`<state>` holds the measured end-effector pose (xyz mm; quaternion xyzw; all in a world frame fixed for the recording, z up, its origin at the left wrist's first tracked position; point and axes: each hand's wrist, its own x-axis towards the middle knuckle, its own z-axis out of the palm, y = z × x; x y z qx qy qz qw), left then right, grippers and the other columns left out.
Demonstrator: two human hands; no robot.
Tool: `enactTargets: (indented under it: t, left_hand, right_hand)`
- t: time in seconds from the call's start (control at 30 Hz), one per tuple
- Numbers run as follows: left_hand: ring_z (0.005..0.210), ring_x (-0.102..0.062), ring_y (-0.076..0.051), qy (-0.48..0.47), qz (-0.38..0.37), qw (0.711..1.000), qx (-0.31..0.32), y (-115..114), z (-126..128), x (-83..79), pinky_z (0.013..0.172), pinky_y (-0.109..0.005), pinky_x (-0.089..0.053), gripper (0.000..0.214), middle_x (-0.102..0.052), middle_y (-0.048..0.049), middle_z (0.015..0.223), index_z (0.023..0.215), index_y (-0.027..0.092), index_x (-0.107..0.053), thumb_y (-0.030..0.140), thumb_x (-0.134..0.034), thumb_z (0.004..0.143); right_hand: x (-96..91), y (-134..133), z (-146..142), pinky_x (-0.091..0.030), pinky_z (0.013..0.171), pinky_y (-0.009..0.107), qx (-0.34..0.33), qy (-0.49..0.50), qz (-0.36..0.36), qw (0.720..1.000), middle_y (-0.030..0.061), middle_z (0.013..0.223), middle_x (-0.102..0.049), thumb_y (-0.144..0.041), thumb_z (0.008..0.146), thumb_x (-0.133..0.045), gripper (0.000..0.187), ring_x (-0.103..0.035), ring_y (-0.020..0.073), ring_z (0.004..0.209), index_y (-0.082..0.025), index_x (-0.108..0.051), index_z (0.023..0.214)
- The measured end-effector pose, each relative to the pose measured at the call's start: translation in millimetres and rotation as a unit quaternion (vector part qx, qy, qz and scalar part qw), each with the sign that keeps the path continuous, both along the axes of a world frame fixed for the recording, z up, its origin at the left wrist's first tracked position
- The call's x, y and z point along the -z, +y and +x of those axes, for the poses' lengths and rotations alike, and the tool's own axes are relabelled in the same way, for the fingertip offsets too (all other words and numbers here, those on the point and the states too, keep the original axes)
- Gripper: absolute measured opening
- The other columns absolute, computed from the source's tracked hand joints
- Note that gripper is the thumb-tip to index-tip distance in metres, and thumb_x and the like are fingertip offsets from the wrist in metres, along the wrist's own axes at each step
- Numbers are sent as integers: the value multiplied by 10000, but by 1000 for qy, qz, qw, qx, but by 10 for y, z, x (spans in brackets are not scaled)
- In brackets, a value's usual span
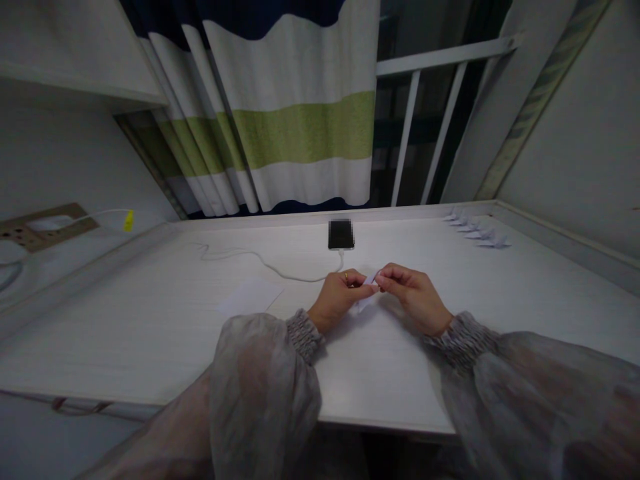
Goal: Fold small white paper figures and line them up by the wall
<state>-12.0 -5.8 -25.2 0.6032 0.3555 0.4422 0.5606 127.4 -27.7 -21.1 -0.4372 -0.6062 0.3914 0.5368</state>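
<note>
A small folded piece of white paper (pixel 364 304) is held between my two hands above the middle of the desk. My left hand (pixel 341 298) grips it from the left, thumb lying along the paper, with a ring on one finger. From the right, my right hand (pixel 411 293) pinches its upper tip between thumb and forefinger. Fingers cover part of the paper, so its full shape cannot be made out. Left of my left hand, flat white paper sheets (pixel 250 295) lie on the desk.
A phone (pixel 341 234) with a white charging cable (pixel 280 272) lies beyond my hands on the white desk (pixel 165 347). Several folded paper figures (pixel 477 231) stand in a row at the back right. A striped curtain (pixel 300 133) hangs behind, and a socket panel (pixel 47 227) is at left.
</note>
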Motion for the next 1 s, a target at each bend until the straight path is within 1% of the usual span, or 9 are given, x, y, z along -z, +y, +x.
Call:
enactTargets:
  t: [0.2,0.37,0.47,0.6,0.8,0.93,1.0]
  left_hand:
    - [498,-397,-48,2,-6,1000,9,2,-8,9,510,-214,-283,203,-488,33,534,572,112,-579,285,-684,563]
    - [509,-414,-57,4,-30,999,36,1,-23,10,523,-225,-294,240,-526,13,577,623,110,-595,314,-697,548]
    - [509,-413,-56,-2,-25,999,36,14,-30,21,528,-225,-294,228,-515,20,564,603,112,-583,311,-687,563]
    - [507,-406,-53,2,-22,999,42,23,-32,37,528,-226,-287,216,-487,31,549,589,111,-573,291,-690,561]
    - [500,-402,-47,-15,-56,997,47,-6,-13,-16,527,-226,-275,210,-487,32,543,565,104,-570,264,-702,534]
    - [479,-379,-42,-21,-68,996,61,-13,-18,-22,510,-225,-255,204,-459,41,515,547,104,-570,268,-691,549]
    - [474,-365,-41,-16,-70,996,60,-8,-25,-6,506,-227,-245,206,-449,43,509,546,105,-576,279,-686,557]
  right_hand:
    - [24,13,23,-360,607,265,19,-37,17,999,-11,626,-529,-294,687,-565,141,-457,117,616,-166,-549,630]
    - [9,13,25,-369,598,260,24,-9,16,1000,-8,623,-533,-317,689,-567,166,-464,116,607,-164,-546,629]
    - [6,18,24,-370,598,258,20,-2,16,1000,-12,618,-529,-322,679,-578,171,-469,115,608,-162,-550,627]
    - [9,22,32,-364,606,256,32,-12,33,999,-20,617,-522,-296,687,-570,142,-464,109,607,-163,-555,638]
    - [-38,-18,26,-358,605,253,36,-17,51,998,-22,601,-502,-273,726,-528,146,-459,107,606,-168,-556,629]
    - [-57,-10,41,-365,608,250,77,11,79,994,-24,599,-498,-281,733,-528,139,-464,108,607,-178,-548,643]
    - [-57,7,56,-372,620,251,85,20,86,992,-21,611,-503,-298,739,-526,142,-471,111,619,-180,-552,665]
